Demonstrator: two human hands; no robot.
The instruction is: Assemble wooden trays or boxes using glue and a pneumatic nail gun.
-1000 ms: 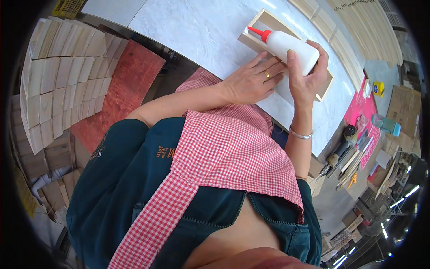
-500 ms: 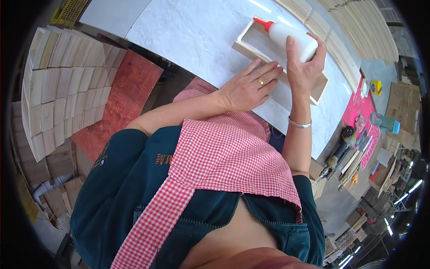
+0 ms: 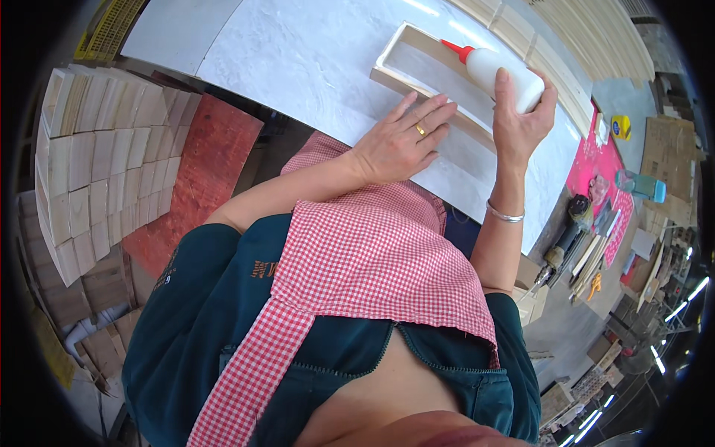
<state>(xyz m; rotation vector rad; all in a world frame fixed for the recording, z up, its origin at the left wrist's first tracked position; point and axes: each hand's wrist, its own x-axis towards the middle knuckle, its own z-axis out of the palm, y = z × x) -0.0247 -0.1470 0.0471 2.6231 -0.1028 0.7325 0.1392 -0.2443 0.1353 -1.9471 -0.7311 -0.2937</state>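
Observation:
A shallow rectangular frame of pale wood (image 3: 392,77) lies on a marbled white tabletop. My left hand (image 3: 406,143), with a gold ring on it, is open. Its outstretched fingers rest at the frame's near long side. My right hand (image 3: 523,123) is closed around a white squeeze bottle (image 3: 500,74) with a red pointed nozzle (image 3: 456,51). The bottle is tilted over the frame, its nozzle aimed left toward the far long side; whether the tip touches the wood I cannot tell. The bottle and right hand hide the frame's right end.
Stacked wooden pieces (image 3: 112,164) stand on a red board (image 3: 212,179) at the left. Long wooden strips (image 3: 596,37) lie beyond the frame at far right. Further right are a power drill (image 3: 558,253), a yellow container (image 3: 620,127) and a teal bottle (image 3: 640,185).
The squeeze bottle has shifted right, its nozzle away from the frame's far left corner. My left hand and the frame appear slightly further left in the picture.

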